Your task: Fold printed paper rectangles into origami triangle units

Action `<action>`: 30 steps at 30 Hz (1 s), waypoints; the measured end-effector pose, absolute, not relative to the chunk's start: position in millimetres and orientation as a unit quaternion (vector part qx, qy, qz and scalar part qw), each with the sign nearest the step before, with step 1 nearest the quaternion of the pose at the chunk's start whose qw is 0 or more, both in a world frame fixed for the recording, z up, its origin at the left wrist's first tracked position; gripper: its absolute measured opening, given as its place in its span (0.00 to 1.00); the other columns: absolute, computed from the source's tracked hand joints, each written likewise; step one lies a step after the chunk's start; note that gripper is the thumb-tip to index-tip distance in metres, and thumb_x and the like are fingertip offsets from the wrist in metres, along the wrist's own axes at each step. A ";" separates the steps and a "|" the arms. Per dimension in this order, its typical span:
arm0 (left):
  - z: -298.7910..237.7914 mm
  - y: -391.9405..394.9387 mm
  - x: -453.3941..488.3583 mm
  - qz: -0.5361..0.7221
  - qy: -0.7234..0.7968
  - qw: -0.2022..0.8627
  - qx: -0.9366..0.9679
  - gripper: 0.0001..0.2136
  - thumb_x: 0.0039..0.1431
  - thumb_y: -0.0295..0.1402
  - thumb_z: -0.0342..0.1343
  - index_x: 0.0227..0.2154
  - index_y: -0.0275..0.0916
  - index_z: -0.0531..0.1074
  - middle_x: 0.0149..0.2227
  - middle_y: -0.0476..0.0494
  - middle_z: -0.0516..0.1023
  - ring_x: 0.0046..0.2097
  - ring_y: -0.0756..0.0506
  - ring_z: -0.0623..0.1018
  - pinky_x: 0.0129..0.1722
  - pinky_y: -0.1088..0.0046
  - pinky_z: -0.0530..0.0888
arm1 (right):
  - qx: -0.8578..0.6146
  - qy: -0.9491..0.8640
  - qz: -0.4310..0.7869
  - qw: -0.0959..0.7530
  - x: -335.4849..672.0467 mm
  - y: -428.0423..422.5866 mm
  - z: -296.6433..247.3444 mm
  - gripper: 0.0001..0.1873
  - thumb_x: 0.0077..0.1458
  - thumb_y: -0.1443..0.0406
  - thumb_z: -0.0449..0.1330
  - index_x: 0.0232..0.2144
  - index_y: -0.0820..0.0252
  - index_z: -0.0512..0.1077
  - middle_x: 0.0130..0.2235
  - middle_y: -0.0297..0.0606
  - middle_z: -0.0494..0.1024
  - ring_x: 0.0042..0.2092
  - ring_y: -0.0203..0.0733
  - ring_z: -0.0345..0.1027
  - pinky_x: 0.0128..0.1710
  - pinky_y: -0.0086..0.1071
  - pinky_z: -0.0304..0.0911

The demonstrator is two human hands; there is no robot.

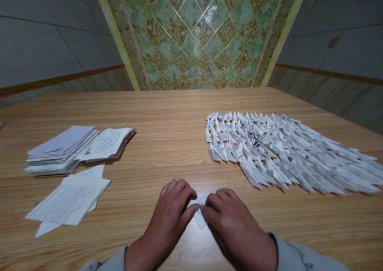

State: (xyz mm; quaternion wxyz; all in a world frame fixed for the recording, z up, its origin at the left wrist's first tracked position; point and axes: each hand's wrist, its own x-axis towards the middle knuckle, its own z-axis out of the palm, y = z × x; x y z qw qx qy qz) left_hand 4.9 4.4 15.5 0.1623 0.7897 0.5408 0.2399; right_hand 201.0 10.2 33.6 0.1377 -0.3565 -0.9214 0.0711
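My left hand [172, 213] and my right hand [231, 223] meet at the near middle of the wooden table [167, 115]. Both have their fingers curled and pinched on a small folded piece of printed paper [201, 211] that lies on the table between them. Most of the paper is hidden under the fingertips. To the right lie several rows of small folded paper boats [284, 151], packed close together.
At the left sits a stack of printed sheets and booklets [74, 147]. Loose cut printed sheets [70, 199] lie in front of it near the table's front left. A tiled wall rises behind the table.
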 end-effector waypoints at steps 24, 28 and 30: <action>27.8 -0.9 1.9 0.395 0.510 0.393 0.655 0.06 0.59 0.37 0.60 0.33 0.39 0.74 0.29 0.48 0.76 0.31 0.46 0.73 0.31 0.74 0.68 | -0.415 -0.771 0.387 0.291 206.4 35.2 37.9 0.04 0.58 0.66 0.61 0.30 0.60 0.72 0.29 0.31 0.71 0.33 0.38 0.63 0.33 0.30 0.54; 29.3 -1.0 1.0 0.407 0.496 0.430 0.635 0.11 0.60 0.39 0.59 0.28 0.37 0.77 0.28 0.46 0.78 0.32 0.45 0.74 0.33 0.73 0.68 | -0.400 -0.777 0.391 0.287 207.5 36.7 36.8 0.07 0.58 0.64 0.60 0.29 0.60 0.71 0.28 0.31 0.70 0.32 0.38 0.62 0.33 0.30 0.54; 26.2 -0.6 -0.2 0.419 0.480 0.472 0.610 0.11 0.60 0.38 0.59 0.28 0.36 0.76 0.28 0.46 0.77 0.32 0.46 0.73 0.33 0.73 0.68 | -0.387 -0.770 0.414 0.293 207.7 37.9 34.6 0.09 0.58 0.61 0.60 0.29 0.60 0.70 0.27 0.30 0.69 0.31 0.37 0.61 0.31 0.29 0.53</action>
